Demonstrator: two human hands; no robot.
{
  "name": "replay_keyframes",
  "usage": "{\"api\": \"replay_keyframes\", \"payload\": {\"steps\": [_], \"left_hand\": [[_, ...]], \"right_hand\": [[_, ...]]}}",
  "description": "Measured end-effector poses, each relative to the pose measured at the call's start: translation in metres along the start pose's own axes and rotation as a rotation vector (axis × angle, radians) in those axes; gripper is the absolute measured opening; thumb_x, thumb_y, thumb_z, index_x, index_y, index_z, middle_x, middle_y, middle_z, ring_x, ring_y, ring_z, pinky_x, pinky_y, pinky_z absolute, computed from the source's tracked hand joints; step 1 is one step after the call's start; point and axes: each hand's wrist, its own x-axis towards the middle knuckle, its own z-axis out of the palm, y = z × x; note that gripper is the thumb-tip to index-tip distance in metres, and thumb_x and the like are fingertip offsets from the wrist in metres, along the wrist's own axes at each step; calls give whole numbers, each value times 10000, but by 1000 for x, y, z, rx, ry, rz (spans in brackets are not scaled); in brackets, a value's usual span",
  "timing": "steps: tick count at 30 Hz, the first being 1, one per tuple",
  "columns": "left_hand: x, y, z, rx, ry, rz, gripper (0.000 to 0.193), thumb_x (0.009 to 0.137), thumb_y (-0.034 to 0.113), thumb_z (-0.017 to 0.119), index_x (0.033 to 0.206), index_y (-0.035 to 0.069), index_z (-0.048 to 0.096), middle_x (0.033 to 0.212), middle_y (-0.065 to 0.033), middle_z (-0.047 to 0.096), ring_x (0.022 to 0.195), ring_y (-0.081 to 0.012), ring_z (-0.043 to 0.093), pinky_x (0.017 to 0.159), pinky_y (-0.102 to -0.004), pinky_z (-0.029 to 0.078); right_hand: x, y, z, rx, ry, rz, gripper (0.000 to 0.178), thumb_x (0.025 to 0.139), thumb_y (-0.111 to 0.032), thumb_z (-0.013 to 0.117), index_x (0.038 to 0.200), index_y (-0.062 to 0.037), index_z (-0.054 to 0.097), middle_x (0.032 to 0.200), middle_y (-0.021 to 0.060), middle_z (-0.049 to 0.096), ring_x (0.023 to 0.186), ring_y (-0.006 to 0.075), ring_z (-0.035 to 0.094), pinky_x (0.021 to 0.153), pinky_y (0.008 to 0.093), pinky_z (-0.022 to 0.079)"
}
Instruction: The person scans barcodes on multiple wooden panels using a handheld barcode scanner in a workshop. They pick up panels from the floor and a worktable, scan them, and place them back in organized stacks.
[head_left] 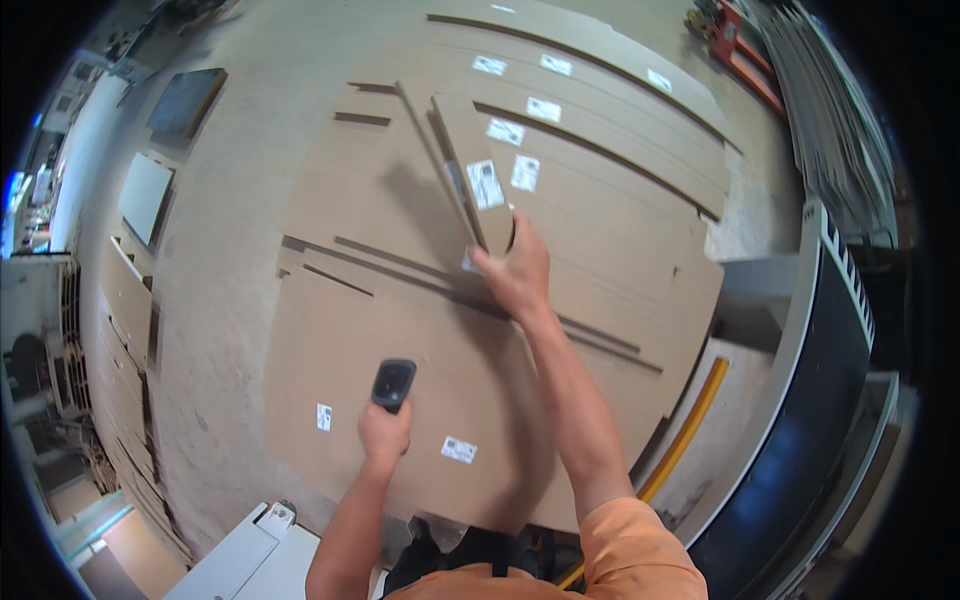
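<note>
My left hand grips a black handheld barcode scanner by its handle, over the nearest brown cardboard sheets. Farther out, my right hand is closed round the near end of a narrow folded cardboard piece, which it lifts at a tilt. A white printed label is stuck on that piece. Beneath lie large flat cardboard sheets in overlapping layers, several with white labels. Two more labels, a small one and a wider one, are on the sheet by my left hand.
At the right stands a long dark-topped machine or conveyor with a pale edge. A yellow bar runs beside the stack. Upright sheets and a red pallet jack are at the far right. Boards line the left floor.
</note>
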Motion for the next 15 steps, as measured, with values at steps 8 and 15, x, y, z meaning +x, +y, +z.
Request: {"api": "replay_keyframes", "payload": {"steps": [8, 15], "left_hand": [[-13, -17, 9, 20, 71, 206, 504, 805, 403, 740, 854, -96, 693, 768, -317, 658, 808, -472, 677, 730, -501, 520], [-55, -33, 14, -85, 48, 200, 490, 759, 388, 714, 860, -91, 705, 859, -221, 723, 767, -348, 703, 714, -473, 542]], "right_hand": [[-272, -4, -109, -138, 152, 55, 651, 680, -163, 797, 1267, -33, 547, 1092, 159, 657, 1005, 350, 649, 832, 416, 536], [-503, -55, -189, -269, 357, 132, 677, 685, -182, 811, 1280, -5, 540, 1134, 197, 653, 1021, 383, 648, 866, 433, 535]]}}
